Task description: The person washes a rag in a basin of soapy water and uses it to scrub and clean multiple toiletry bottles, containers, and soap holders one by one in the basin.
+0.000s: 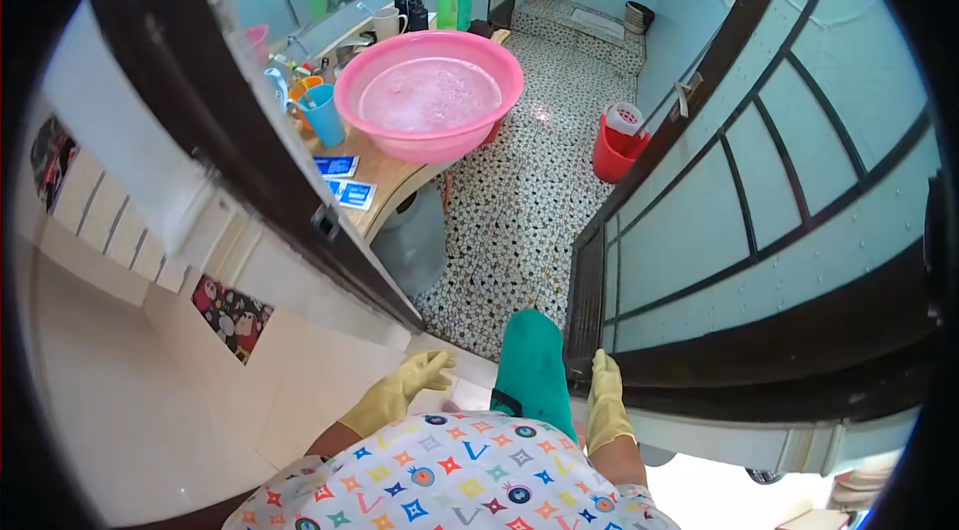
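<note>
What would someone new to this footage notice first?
Probably the big pink basin of foamy liquid on the counter, at the upper centre. The yellow-gloved left hand and right hand stand out near the bottom, and the red bucket on the speckled floor catches the eye near the open door.

**Round Pink Plastic Basin (pixel 428 147) Sits on Curved Brown Counter (pixel 388 178)**

Two flat blue-and-white packets (pixel 352 194) lie on the counter's near end, before a blue plastic mug (pixel 322 117) left of the basin. A white mug (pixel 386 24) and a green pump bottle (pixel 450 5) stand behind the basin; a round grey tub (pixel 415 248) sits below the counter. Right, across the black-and-white patterned floor (pixel 509 230), a red plastic bucket (pixel 611 158) stands near a dark-framed, pale-panelled door (pixel 689 220). In the foreground, a green-clad leg (pixel 534 360) comes between the yellow-gloved left hand (pixel 402 392) and yellow-gloved right hand (pixel 606 403).
</note>
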Demonstrator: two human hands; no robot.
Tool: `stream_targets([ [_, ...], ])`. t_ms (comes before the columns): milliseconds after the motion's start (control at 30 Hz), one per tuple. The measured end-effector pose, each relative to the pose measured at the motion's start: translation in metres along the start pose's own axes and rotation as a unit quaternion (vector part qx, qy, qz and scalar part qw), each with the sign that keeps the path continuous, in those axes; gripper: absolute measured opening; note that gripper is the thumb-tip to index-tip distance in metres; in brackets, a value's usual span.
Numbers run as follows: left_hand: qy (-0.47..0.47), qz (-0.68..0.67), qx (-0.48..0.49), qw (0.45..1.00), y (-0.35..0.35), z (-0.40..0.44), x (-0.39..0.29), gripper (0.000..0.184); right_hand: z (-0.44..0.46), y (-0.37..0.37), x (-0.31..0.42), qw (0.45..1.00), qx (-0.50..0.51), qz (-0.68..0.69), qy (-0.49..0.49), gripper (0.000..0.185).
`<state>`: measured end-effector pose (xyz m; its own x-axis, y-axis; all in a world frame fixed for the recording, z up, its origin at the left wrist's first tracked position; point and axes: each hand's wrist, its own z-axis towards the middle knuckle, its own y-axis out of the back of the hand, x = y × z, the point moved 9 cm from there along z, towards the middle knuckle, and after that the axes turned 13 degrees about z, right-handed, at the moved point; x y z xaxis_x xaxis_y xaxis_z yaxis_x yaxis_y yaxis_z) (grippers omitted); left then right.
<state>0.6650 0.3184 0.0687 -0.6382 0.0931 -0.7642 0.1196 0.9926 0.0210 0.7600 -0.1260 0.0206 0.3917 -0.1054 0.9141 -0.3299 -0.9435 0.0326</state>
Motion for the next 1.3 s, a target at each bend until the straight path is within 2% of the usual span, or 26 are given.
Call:
stream_targets([
  [100, -0.102, -0.018, -0.013, 0.995, 0.002, 0.025, -0.047, 0.052, 0.018, -0.044, 0.034, 1.000, -0.005, 0.018, -0.020, 0.054],
  [233, -0.240, -0.076, -0.063, 0.966, 0.019, 0.018, -0.196, 0.064, 0.084, -0.104, 0.047, 0.995, 0.018, 0.013, -0.097, 0.058],
  [367, -0.340, -0.048, -0.119, 0.932, 0.037, -0.019, -0.363, 0.072, 0.196, -0.166, 0.059, 0.993, 0.056, 0.074, -0.068, 0.061],
  [400, -0.361, -0.039, -0.158, 0.918, 0.046, -0.021, -0.397, 0.073, 0.217, -0.182, 0.069, 0.990, 0.069, 0.076, -0.100, 0.055],
  [433, -0.377, -0.032, -0.197, 0.904, 0.058, -0.023, -0.424, 0.075, 0.257, -0.197, 0.058, 0.991, 0.092, 0.074, -0.056, 0.060],
  [500, -0.392, -0.004, -0.296, 0.871, 0.078, -0.028, -0.473, 0.067, 0.302, -0.228, 0.090, 0.986, 0.130, -0.101, -0.008, 0.063],
  [567, -0.365, 0.038, -0.378, 0.850, 0.086, -0.032, -0.519, 0.049, 0.321, -0.261, 0.151, 0.969, 0.167, -0.174, 0.055, 0.062],
  [600, -0.327, 0.128, -0.416, 0.839, 0.091, -0.024, -0.525, 0.045, 0.321, -0.276, 0.187, 0.955, 0.186, -0.214, 0.085, 0.062],
  [667, -0.244, 0.307, -0.467, 0.793, 0.114, -0.001, -0.514, 0.044, 0.313, -0.305, 0.254, 0.955, 0.195, -0.206, 0.082, 0.060],
  [767, -0.168, 0.369, -0.437, 0.803, 0.125, 0.017, -0.488, 0.050, 0.339, -0.340, 0.265, 0.959, 0.197, -0.193, 0.070, 0.059],
  [867, -0.166, 0.306, -0.456, 0.819, 0.143, 0.017, -0.482, 0.050, 0.320, -0.385, 0.320, 0.955, 0.233, -0.175, 0.052, 0.058],
  [933, -0.142, 0.263, -0.455, 0.839, 0.154, 0.023, -0.487, 0.052, 0.318, -0.412, 0.352, 0.944, 0.242, -0.202, 0.099, 0.057],
  [967, -0.145, 0.250, -0.454, 0.843, 0.159, 0.030, -0.488, 0.052, 0.333, -0.427, 0.346, 0.943, 0.230, -0.217, 0.104, 0.057],
  [1033, -0.141, 0.225, -0.457, 0.849, 0.170, 0.041, -0.487, 0.053, 0.335, -0.457, 0.380, 0.941, 0.255, -0.202, 0.090, 0.058],
  [1200, -0.098, 0.346, -0.400, 0.843, 0.179, 0.075, -0.518, 0.057, 0.329, -0.515, 0.490, 0.928, 0.204, -0.181, 0.255, 0.051],
  [1267, -0.093, 0.369, -0.374, 0.846, 0.181, 0.089, -0.518, 0.059, 0.326, -0.543, 0.521, 0.902, 0.236, -0.178, 0.316, 0.051],
  [1300, -0.082, 0.380, -0.363, 0.847, 0.182, 0.094, -0.514, 0.060, 0.353, -0.564, 0.503, 0.859, 0.208, -0.215, 0.416, 0.050],
])
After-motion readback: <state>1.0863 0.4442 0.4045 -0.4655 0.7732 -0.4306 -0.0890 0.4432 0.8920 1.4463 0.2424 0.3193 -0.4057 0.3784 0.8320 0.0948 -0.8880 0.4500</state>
